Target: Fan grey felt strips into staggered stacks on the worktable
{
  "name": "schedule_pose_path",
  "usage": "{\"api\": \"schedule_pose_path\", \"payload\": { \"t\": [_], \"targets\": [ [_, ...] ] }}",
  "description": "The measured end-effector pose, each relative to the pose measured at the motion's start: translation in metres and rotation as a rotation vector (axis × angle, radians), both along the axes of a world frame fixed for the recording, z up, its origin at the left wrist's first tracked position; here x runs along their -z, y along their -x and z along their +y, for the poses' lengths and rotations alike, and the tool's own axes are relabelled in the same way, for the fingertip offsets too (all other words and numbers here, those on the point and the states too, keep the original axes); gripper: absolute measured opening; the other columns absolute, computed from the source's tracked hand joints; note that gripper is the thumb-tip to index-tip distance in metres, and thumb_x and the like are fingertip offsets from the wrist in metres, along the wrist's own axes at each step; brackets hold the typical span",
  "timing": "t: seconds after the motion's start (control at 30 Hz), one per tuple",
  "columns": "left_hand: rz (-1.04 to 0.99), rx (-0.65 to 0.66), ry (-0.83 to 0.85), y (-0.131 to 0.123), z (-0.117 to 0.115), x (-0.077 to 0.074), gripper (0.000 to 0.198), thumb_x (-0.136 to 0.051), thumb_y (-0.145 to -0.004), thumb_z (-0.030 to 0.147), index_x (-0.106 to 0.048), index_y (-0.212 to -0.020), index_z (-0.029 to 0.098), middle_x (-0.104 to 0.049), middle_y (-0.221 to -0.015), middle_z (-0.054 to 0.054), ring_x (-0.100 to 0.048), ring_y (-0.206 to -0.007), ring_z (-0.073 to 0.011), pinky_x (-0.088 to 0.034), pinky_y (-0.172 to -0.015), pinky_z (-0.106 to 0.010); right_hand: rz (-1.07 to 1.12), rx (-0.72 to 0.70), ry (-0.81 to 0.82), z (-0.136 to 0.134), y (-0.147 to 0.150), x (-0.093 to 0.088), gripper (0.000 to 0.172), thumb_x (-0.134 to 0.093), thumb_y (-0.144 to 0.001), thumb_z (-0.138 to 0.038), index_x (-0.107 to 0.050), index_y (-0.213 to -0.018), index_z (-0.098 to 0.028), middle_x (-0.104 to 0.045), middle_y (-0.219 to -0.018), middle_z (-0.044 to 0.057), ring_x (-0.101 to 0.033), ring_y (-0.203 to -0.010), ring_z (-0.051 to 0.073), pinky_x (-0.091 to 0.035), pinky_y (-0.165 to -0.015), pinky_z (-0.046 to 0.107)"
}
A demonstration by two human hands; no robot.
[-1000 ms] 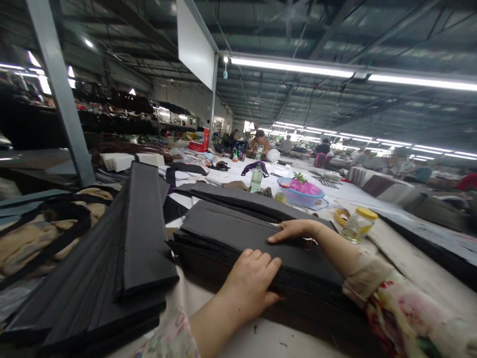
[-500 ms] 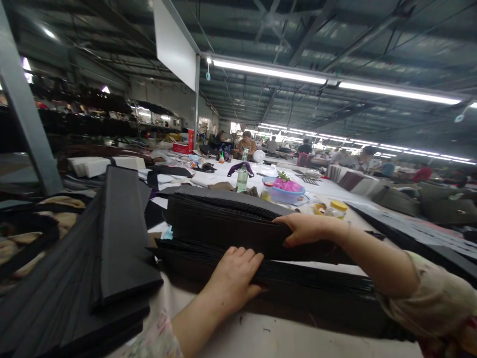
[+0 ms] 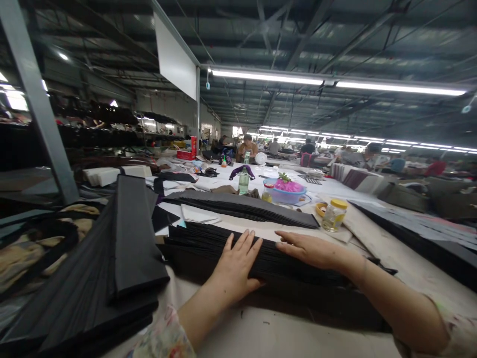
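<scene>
A long bundle of black sheets point(image 3: 208, 248) stands on edge across the table in front of me, its many thin top edges showing. My left hand point(image 3: 238, 263) rests on the near side and top of it, fingers spread and thumb apart. To the right, my right hand point(image 3: 311, 249) lies over the top edges with its fingers stretched out. Beyond the bundle lies another stack of long dark strips point(image 3: 242, 205), apart from both hands. At the left, a fanned pile of dark grey padded panels point(image 3: 136, 238) leans over the table edge.
A glass jar with a yellow lid point(image 3: 334, 216), a blue basin point(image 3: 298, 196) with a pink bag, and a green bottle point(image 3: 243, 181) stand beyond the stacks. A metal post point(image 3: 40, 109) rises at left. Another person point(image 3: 248, 146) sits farther back at the long table.
The black sheets that my right hand gripped have come toward me against the near bundle, closing the gap. My right hand has let go and straightened; my left fingers have spread.
</scene>
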State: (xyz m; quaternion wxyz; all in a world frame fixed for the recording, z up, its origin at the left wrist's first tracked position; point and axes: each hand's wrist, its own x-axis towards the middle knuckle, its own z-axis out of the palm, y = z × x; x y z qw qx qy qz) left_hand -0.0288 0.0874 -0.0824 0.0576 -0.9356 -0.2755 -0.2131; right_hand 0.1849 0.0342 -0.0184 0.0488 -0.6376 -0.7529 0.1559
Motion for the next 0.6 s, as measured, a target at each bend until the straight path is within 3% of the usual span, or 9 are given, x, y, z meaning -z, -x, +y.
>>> {"api": "schedule_pose_path", "payload": {
  "t": [0.13, 0.27, 0.43, 0.53, 0.6],
  "targets": [
    [0.056, -0.031, 0.074, -0.008, 0.008, -0.005, 0.084, -0.054, -0.069, 0.061, -0.026, -0.134, 0.017, -0.028, -0.141, -0.016, -0.021, -0.131, -0.0276, -0.015, -0.103, -0.054, -0.076, 0.017, -0.151, -0.007, 0.011, 0.022, 0.077, -0.029, -0.079, -0.066, -0.03, -0.136, -0.014, -0.037, -0.137, 0.014, -0.034, -0.125, 0.028, -0.023, -0.104, 0.042],
    [0.136, 0.003, 0.158, -0.009, 0.013, -0.011, 0.086, -0.056, -0.065, 0.063, -0.027, -0.134, 0.019, -0.028, -0.141, -0.015, -0.023, -0.13, -0.0287, -0.017, -0.103, -0.052, -0.073, -0.015, -0.259, -0.009, 0.01, 0.042, 0.08, -0.036, -0.076, -0.067, -0.034, -0.134, -0.013, -0.042, -0.133, 0.016, -0.04, -0.12, 0.03, -0.029, -0.101, 0.046],
    [0.139, -0.01, 0.168, -0.008, 0.011, -0.017, 0.086, -0.056, -0.065, 0.064, -0.028, -0.133, 0.02, -0.031, -0.138, -0.013, -0.025, -0.128, -0.029, -0.018, -0.103, -0.051, -0.027, -0.099, -0.254, -0.011, -0.001, 0.035, 0.082, -0.043, -0.073, -0.066, -0.037, -0.132, -0.01, -0.042, -0.133, 0.015, -0.041, -0.12, 0.029, -0.029, -0.103, 0.043],
    [0.167, -0.005, 0.17, -0.01, 0.01, -0.023, 0.088, -0.058, -0.062, 0.065, -0.029, -0.132, 0.021, -0.037, -0.134, -0.013, -0.029, -0.126, -0.0293, -0.02, -0.102, -0.051, 0.028, 0.013, -0.19, -0.022, -0.027, 0.026, 0.072, -0.034, -0.078, -0.064, -0.044, -0.128, -0.012, -0.047, -0.13, 0.013, -0.043, -0.119, 0.027, -0.027, -0.105, 0.043],
    [0.199, -0.001, 0.17, -0.012, 0.011, -0.027, 0.089, -0.059, -0.06, 0.066, -0.031, -0.132, 0.02, -0.04, -0.131, -0.013, -0.033, -0.123, -0.0297, -0.022, -0.102, -0.05, 0.13, 0.128, -0.188, -0.035, -0.063, 0.024, 0.067, -0.033, -0.078, -0.064, -0.054, -0.119, -0.015, -0.052, -0.126, 0.01, -0.043, -0.119, 0.027, -0.025, -0.106, 0.043]
  ]
}}
